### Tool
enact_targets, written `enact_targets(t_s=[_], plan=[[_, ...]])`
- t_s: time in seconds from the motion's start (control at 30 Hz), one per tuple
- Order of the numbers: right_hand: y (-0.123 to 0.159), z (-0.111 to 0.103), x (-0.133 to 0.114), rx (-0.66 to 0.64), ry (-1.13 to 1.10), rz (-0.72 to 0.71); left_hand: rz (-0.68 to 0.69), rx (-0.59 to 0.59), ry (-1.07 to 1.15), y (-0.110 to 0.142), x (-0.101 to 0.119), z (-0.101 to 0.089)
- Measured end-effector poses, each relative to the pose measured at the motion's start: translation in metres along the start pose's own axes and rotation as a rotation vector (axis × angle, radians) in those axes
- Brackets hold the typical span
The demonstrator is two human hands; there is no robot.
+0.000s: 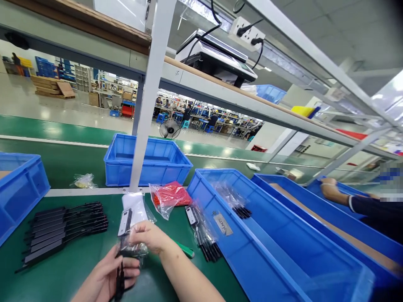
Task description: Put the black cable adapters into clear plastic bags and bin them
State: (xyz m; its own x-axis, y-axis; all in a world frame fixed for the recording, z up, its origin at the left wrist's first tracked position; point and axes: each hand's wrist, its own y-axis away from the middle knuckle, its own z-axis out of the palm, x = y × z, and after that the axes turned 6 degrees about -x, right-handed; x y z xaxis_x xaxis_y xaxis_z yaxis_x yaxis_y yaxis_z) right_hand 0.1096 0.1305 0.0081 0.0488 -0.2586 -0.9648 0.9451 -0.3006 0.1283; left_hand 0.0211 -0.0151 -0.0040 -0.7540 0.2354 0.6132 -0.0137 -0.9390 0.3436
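Observation:
My left hand [108, 268] is closed around the lower part of a slim black device with a pale label [124, 222], and dark cables hang below its fingers. My right hand [151, 238] pinches a clear plastic bag [138, 251] that lies around the middle of this device. Several similar black devices [47, 230] with thin cables lie in a row on the green bench at left. A bundle of bagged devices [201, 230] rests to the right, beside a blue bin. White paper or bags [136, 207] lie just behind my hands.
The long blue bin [267, 251] at right holds bagged devices [237, 199]. More blue bins [147, 165] stand behind and at left [22, 188]. A red bag [171, 193] and a green tool-like object [185, 249] are near. A metal post [147, 105] rises ahead. A co-worker's arm [336, 193] reaches in at right.

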Motion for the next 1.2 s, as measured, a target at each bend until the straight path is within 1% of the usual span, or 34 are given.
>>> enact_targets(t_s=[0.07,0.1,0.17,0.23,0.3,0.4,0.47,0.5,0.53,0.6,0.63,0.67,0.7,0.77,0.8,0.83,0.93,1.03,1.13,1.2], plan=[[0.001,-0.005,-0.004,0.094,-0.054,-0.014,-0.078,-0.050,-0.026,0.004,0.000,0.003],[0.001,-0.007,-0.006,0.122,-0.048,-0.007,-0.093,-0.051,-0.053,0.005,0.000,0.004],[0.002,-0.009,-0.007,0.120,0.027,0.037,-0.082,-0.029,-0.100,0.005,-0.001,0.005],[0.003,-0.008,-0.007,0.079,0.128,0.086,-0.050,-0.006,-0.115,0.005,-0.001,0.004],[0.004,-0.006,-0.007,0.049,0.179,0.106,-0.034,-0.004,-0.094,0.004,-0.001,0.003],[0.008,0.001,-0.012,-0.005,0.143,0.075,-0.028,-0.090,0.028,0.004,0.002,0.000],[0.014,0.006,-0.016,-0.094,0.100,0.053,-0.030,-0.132,0.130,0.004,0.003,-0.001],[0.018,0.009,-0.019,-0.151,0.090,0.049,-0.027,-0.120,0.161,0.004,0.003,-0.002],[0.023,0.011,-0.021,-0.212,0.103,0.055,-0.017,-0.084,0.172,0.003,0.002,-0.002],[0.031,0.015,-0.024,-0.302,0.214,0.070,0.018,0.009,0.147,0.002,0.000,-0.003],[0.034,0.017,-0.025,-0.311,0.292,0.072,0.044,0.043,0.123,0.002,-0.002,-0.002],[0.037,0.018,-0.025,-0.286,0.360,0.072,0.069,0.064,0.096,0.002,-0.004,-0.002],[0.038,0.019,-0.025,-0.229,0.399,0.072,0.086,0.071,0.066,0.003,-0.005,-0.001],[0.038,0.022,-0.022,-0.066,0.376,0.071,0.100,0.061,-0.007,0.004,-0.008,0.001],[0.038,0.024,-0.019,0.002,0.344,0.070,0.101,0.056,-0.046,0.005,-0.009,0.002],[0.037,0.026,-0.015,0.043,0.321,0.070,0.095,0.050,-0.082,0.006,-0.010,0.003],[0.038,0.032,-0.002,0.070,0.337,0.070,0.071,0.034,-0.136,0.008,-0.014,0.006],[0.047,0.037,0.005,0.128,0.397,0.059,0.058,0.018,-0.142,0.012,-0.018,0.013],[0.063,0.043,0.002,0.170,0.492,-0.011,0.022,0.032,-0.115,0.018,-0.024,0.028],[0.076,0.047,-0.005,0.190,0.602,-0.046,0.017,0.026,-0.100,0.022,-0.030,0.041]])
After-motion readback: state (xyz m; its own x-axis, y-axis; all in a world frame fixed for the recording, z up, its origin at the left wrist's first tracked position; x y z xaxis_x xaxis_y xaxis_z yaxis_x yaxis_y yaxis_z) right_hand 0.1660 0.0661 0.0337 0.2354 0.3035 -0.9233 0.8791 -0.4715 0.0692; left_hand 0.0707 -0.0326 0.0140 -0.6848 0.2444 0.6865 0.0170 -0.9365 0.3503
